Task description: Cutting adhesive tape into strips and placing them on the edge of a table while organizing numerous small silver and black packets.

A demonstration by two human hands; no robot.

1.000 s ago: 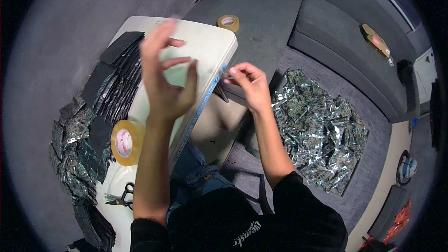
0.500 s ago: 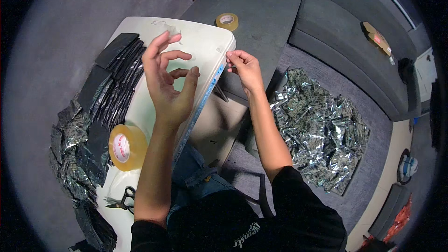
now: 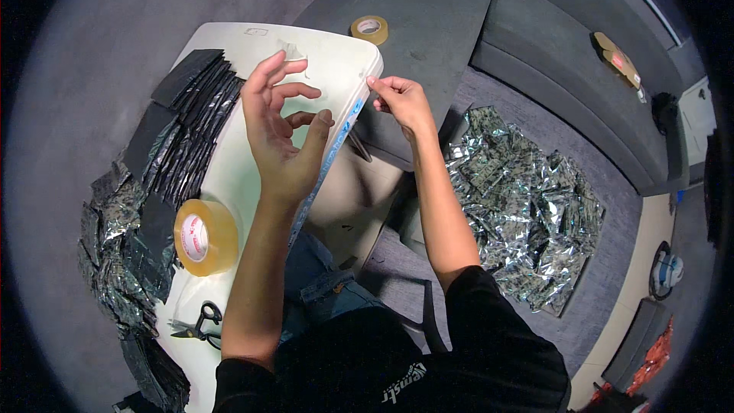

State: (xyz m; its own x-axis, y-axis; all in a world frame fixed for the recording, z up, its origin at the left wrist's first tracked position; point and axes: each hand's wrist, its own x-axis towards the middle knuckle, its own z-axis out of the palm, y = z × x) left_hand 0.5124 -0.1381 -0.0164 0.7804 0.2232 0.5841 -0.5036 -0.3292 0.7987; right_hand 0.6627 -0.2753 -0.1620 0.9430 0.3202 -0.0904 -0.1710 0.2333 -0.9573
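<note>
Apparently picking with right hand (image 3: 405, 105), fingertips together (on what, cannot tell), by far-right corner of table (image 3: 332, 52). Holding left hand (image 3: 281, 141) fingers-apart. Next, probably needs steady pinch.

Table at 9 o'clock, sofa at 1, heap at 3

With 12 at the top of the view, the table (image 3: 229, 176) bears a stack of packets (image 3: 183, 126) between 9 and 10 o'clock, a tape roll (image 3: 218, 241) at 8, and scissors (image 3: 200, 324) just below it, toward 7. On the sofa (image 3: 432, 46), a second tape roll (image 3: 355, 27) lies at 12, near the table's corner, and a cardboard piece (image 3: 617, 61) at 2. The heap (image 3: 527, 214) lies on the floor (image 3: 619, 237).
</note>
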